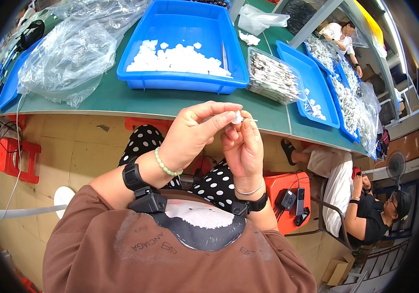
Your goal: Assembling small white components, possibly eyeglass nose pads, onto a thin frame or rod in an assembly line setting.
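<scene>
At the centre of the frame, the left hand (192, 134) and right hand (242, 146) meet fingertip to fingertip, both pinching a small white plastic piece (238, 117) with a thin pin jutting to the right. Above them, on the green counter (121, 100), sits a blue tray (182, 80) holding white pieces (175, 59); a clear bin of metal parts (273, 75) lies at upper right.
</scene>
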A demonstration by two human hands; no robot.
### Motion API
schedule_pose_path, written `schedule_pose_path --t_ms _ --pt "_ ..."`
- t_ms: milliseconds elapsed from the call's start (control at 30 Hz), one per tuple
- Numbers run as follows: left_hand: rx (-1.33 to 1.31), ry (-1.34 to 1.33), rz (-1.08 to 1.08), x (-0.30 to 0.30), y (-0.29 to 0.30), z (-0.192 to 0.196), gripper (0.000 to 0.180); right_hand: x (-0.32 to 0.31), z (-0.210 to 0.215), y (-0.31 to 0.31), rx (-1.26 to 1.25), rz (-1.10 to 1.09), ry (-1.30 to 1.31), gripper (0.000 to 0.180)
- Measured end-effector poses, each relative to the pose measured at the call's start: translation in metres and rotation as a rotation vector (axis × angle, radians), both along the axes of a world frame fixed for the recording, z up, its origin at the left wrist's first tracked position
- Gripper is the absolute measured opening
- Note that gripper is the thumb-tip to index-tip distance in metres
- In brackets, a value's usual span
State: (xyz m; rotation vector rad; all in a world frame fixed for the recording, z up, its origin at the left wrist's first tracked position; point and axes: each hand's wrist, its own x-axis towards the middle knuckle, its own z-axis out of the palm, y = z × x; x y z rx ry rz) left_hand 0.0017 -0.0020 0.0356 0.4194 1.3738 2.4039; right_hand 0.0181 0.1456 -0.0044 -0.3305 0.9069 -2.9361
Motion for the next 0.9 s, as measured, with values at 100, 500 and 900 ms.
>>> schedule_pose_path --t_ms 100,500,900 --pt "-0.043 0.058 0.022 -0.002 -0.001 0.001 0.023 -0.002 -0.001 0.0 -0.033 0.038 0.033 0.022" --pt "0.0 -0.023 -0.152 -0.003 -0.006 0.004 0.02 0.001 -0.004 0.005 0.064 0.049 0.007 0.021" --pt "0.023 -0.149 -0.234 -0.019 -0.022 -0.001 0.026 -0.02 0.052 0.102 0.933 -0.973 0.31 0.012"
